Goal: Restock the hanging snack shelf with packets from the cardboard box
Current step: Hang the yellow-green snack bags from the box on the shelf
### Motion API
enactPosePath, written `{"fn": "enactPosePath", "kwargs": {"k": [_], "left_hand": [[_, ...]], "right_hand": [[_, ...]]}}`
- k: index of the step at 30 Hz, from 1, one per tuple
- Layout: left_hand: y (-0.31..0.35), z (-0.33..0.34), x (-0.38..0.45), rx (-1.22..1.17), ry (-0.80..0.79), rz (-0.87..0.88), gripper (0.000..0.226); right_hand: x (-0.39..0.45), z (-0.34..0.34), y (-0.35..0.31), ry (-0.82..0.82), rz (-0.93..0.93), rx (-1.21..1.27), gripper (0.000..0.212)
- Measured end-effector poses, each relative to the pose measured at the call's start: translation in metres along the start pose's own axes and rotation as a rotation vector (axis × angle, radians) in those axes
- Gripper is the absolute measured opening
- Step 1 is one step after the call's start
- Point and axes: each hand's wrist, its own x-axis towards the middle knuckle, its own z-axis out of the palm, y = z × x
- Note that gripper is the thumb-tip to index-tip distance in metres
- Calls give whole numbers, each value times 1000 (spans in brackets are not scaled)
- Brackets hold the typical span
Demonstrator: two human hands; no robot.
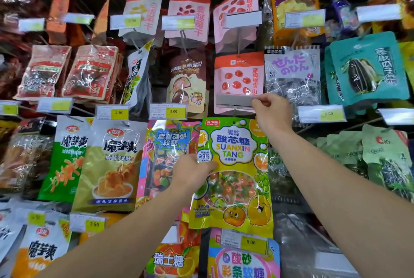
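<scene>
A green and yellow candy packet (235, 165) marked SUANXIN TANG hangs upright in the middle of the snack shelf. My left hand (190, 172) grips its left edge about halfway down. My right hand (271, 112) is raised at the packet's top right corner and pinches the blank grey price-tag holder (235, 100) at the end of the hook above it. The packet's top edge sits just under that holder. The cardboard box is out of view.
Rows of hanging snack packets fill the wall: a pink gummy packet (165, 154) right beside the held one, konjac packets (112, 165) to the left, teal seed packets (367, 69) at the right. Yellow price tags (168, 111) stick out on hooks. Below right, a hook row (302, 221) hangs bare.
</scene>
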Motion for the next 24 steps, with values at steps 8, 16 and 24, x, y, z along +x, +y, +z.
{"fn": "enactPosePath", "kwargs": {"k": [8,16,24], "left_hand": [[13,5,4,-22,12,-78,38],[3,12,5,-1,-40,-138,35],[-8,23,2,-2,-69,-102,26]], "right_hand": [[1,1,1,-13,17,42,19],[-31,-5,18,-61,59,11,27],[-101,-4,95,-465,327,-211,108]]}}
